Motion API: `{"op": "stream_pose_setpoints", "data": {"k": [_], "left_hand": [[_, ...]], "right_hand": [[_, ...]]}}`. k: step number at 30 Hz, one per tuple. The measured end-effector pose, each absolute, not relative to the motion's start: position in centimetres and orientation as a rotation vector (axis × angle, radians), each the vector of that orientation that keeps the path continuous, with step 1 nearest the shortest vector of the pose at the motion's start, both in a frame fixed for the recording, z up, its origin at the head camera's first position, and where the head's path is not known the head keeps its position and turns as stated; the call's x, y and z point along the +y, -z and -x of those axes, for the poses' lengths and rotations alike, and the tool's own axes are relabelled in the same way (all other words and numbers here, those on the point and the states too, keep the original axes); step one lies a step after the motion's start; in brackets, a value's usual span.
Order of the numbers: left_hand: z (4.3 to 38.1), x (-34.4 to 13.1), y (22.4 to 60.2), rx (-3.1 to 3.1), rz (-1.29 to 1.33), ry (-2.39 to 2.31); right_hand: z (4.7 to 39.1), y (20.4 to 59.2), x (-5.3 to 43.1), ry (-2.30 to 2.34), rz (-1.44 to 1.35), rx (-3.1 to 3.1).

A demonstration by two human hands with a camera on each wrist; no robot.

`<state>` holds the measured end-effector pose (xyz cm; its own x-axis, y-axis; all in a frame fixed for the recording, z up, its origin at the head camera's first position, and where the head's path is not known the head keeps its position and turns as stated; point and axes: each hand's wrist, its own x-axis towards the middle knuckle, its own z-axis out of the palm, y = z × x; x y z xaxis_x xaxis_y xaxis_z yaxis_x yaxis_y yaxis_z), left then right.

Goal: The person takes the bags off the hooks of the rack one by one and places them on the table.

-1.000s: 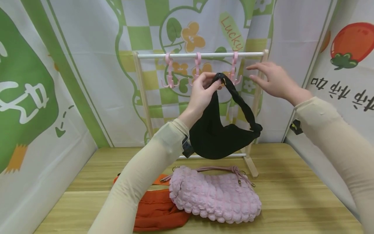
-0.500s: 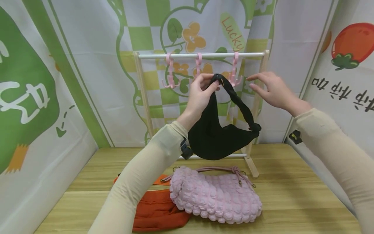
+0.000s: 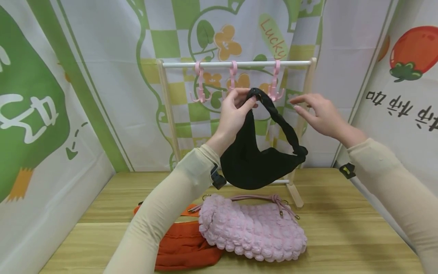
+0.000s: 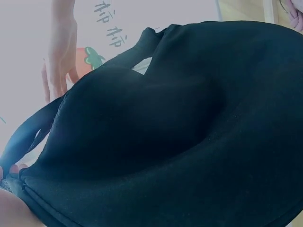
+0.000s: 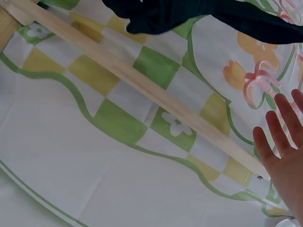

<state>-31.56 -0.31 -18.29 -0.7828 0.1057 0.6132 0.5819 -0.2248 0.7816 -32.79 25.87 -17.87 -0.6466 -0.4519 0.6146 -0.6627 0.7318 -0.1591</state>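
My left hand (image 3: 233, 114) pinches a black shoulder bag (image 3: 256, 167) at the top of its strap, near one end. The bag hangs in the air in front of the rack, tilted, and its dark body fills most of the left wrist view. To the right, my right hand (image 3: 323, 116) hovers beside the rack's right post with nothing in it; its fingers stand straight and spread in the right wrist view. Just behind the bag, pink hooks (image 3: 275, 85) hang from the rack's white bar (image 3: 253, 64). The middle hook is partly hidden by my left hand.
On the wooden table (image 3: 342, 213) lies a pink puffy bag (image 3: 253, 228) with a knotted strap. It overlaps an orange-red bag (image 3: 188, 243), partly covered by my left sleeve. The rack's wooden foot (image 3: 294, 195) stands behind them. Printed cloth walls surround the table.
My right hand has lowered slightly, staying right of the bag. The black bag and my left hand have sunk a little, with the grip unchanged.
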Motion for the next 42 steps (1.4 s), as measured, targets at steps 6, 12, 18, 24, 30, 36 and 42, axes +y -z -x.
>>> {"op": "stream_pose_setpoints", "data": {"k": [6, 12, 18, 24, 30, 36, 42], "left_hand": [[31.3, -0.5, 18.5, -1.692, 0.828, 2.089], [31.3, -0.6, 18.8, -1.664, 0.833, 2.107], [31.3, -1.0, 19.2, -1.662, 0.814, 2.118], [31.3, -1.4, 19.3, -1.652, 0.800, 2.127], [31.1, -1.5, 19.5, -1.625, 0.802, 2.143], [30.9, -1.7, 19.5, -1.591, 0.807, 2.158], [30.8, -1.8, 19.8, -1.562, 0.798, 2.180]], "right_hand": [[32.5, 18.8, 25.6, -0.563, -0.840, -2.403], [32.4, 19.5, 25.4, -0.612, -0.840, -2.407], [31.8, 20.2, 24.6, -0.616, -0.873, -2.394], [31.5, 21.0, 24.0, -0.623, -0.925, -2.378], [31.4, 22.0, 23.7, -0.653, -0.928, -2.397], [31.2, 23.0, 23.3, -0.702, -0.902, -2.425], [31.6, 24.0, 23.2, -0.718, -0.925, -2.393]]}}
